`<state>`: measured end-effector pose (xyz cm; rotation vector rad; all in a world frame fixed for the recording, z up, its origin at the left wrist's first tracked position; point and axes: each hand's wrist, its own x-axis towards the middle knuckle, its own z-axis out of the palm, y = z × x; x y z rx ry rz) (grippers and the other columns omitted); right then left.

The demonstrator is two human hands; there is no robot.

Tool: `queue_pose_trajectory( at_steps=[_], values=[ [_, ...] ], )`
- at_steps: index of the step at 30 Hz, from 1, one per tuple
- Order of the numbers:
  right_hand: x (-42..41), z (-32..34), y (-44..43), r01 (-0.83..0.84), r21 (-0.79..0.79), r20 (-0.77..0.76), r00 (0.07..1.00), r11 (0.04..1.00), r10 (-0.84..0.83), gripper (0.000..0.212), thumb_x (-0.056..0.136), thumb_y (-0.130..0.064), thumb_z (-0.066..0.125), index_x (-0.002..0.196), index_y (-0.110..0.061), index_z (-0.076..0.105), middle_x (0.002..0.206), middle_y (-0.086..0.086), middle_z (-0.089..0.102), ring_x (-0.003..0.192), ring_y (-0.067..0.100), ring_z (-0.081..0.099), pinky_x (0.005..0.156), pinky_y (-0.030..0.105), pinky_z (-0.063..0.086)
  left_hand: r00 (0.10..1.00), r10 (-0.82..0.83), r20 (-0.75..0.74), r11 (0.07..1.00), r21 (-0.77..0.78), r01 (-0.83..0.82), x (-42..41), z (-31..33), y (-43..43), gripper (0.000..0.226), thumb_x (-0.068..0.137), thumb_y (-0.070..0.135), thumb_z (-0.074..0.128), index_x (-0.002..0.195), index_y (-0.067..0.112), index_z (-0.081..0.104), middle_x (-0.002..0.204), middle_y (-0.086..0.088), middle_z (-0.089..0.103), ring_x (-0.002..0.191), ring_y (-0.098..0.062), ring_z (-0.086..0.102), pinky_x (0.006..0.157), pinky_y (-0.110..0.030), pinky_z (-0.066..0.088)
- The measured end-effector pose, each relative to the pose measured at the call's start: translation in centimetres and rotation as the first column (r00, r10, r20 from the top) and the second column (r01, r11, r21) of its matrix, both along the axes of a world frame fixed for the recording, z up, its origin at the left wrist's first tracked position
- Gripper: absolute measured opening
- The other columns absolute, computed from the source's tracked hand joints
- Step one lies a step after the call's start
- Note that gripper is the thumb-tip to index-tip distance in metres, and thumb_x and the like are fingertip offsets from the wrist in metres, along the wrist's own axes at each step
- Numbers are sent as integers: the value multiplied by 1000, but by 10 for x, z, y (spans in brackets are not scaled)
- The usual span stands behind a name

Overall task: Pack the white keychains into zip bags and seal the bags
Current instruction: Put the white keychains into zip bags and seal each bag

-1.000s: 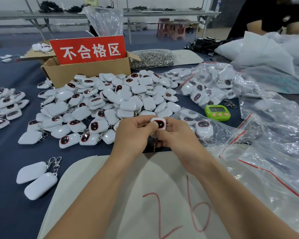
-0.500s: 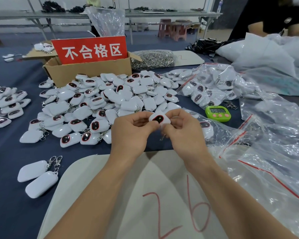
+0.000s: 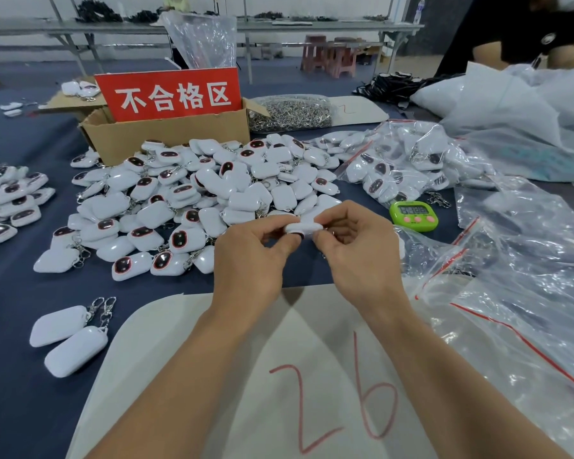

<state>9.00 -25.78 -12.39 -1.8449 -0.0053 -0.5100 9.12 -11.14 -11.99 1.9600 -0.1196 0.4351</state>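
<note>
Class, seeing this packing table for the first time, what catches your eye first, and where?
A big heap of white keychains covers the middle of the table. In front of it, the left hand and right hand pinch one keychain between them. Behind the heap, a red sign stands in a cardboard box.

Pinching one white keychain (image 3: 304, 225) edge-on between left hand (image 3: 249, 256) and right hand (image 3: 358, 250), at the near edge of the keychain pile (image 3: 193, 200), green timer (image 3: 413, 216) just right (digits too blurred to read), zip bags (image 3: 527, 293) heaped further right, cardboard box (image 3: 166, 135) far behind the pile.
</note>
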Motion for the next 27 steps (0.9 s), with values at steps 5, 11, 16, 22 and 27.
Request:
queue_pose_trajectory(
  at_steps=[5, 11, 16, 22, 27],
  values=[
    [-2, 2, 2, -21, -68, -67, 998, 998, 16, 38, 89, -4, 57, 108, -32, 74, 97, -9, 75, 83, 15, 72, 85, 44, 59, 981, -109, -160, 978, -193, 77, 4, 1, 0, 17, 91, 17, 75, 89, 33, 80, 79, 14, 78, 74, -1, 71, 71, -13, 51],
    [-6, 0, 4, -112, -125, -121, 988, 986, 97, 26, 86, -16, 74, 106, -33, 75, 81, -14, 73, 67, 11, 68, 73, 32, 59, 948, -146, -284, 895, -446, 5, 6, 7, 5, 18, 95, 13, 68, 88, 21, 83, 78, 2, 77, 59, -7, 64, 59, -15, 51],
    [-7, 2, 2, -110, -127, -167, 982, 986, 88, 46, 103, -36, 59, 65, -14, 68, 55, 3, 67, 47, 8, 58, 51, 19, 44, 930, -256, -263, 900, -417, 130, 6, 13, 8, 44, 98, 30, 68, 54, 21, 72, 55, -4, 62, 50, -11, 54, 56, -17, 50],
    [-9, 6, 6, -87, -51, -170, 982, 995, 77, 50, 101, -41, 59, 62, -9, 60, 55, 4, 64, 47, 12, 52, 53, 33, 45, 954, -182, -238, 941, -325, 98, 5, 8, 4, 54, 96, 30, 70, 44, 20, 61, 47, -2, 56, 45, -10, 47, 50, -17, 45],
    [-11, 11, 3, -103, 7, -106, 989, 995, 103, 13, 89, -32, 69, 79, -24, 71, 54, 6, 61, 52, 22, 56, 62, 42, 57, 972, -129, -199, 963, -257, 76, 2, 2, -2, 54, 98, 33, 67, 47, 15, 60, 47, -1, 58, 48, -11, 48, 52, -18, 43]
  ],
)
